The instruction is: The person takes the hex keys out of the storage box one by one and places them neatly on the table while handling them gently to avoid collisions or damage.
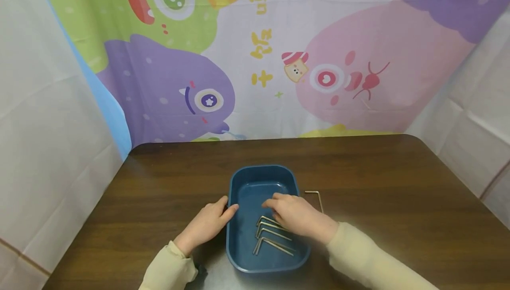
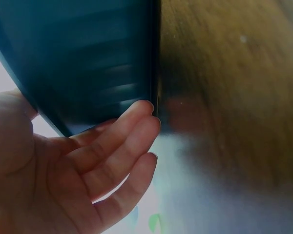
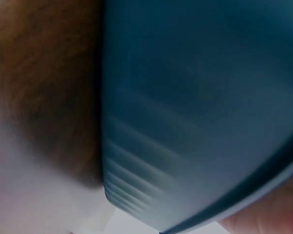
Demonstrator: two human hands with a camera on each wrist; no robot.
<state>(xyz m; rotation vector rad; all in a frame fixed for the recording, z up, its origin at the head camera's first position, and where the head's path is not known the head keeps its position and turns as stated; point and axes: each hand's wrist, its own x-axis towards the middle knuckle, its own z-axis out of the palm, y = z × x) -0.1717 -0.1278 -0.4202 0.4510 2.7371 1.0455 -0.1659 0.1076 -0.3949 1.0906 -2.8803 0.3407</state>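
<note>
A deep blue plastic tray (image 1: 249, 261) stands on the table, its long side running away from me. My left hand (image 1: 207, 223) holds its left wall, thumb over the rim and fingers along the outside. In the left wrist view, fingertips (image 2: 145, 108) lie against the outer wall, low down. Several L-shaped hex keys (image 1: 275, 245) lie roughly in a row inside the near half of the tray. Over them my right hand (image 1: 299, 214) reaches in from the right, fingers bent, covering part of the farthest key. I cannot tell whether it pinches one.
Another hex key (image 1: 320, 199) lies on the dark wooden table (image 1: 378, 183), just right of the tray and partly behind the right hand. A cartoon-print cloth (image 1: 275, 117) hangs behind the far edge. Pale sheets (image 1: 59, 117) border both sides.
</note>
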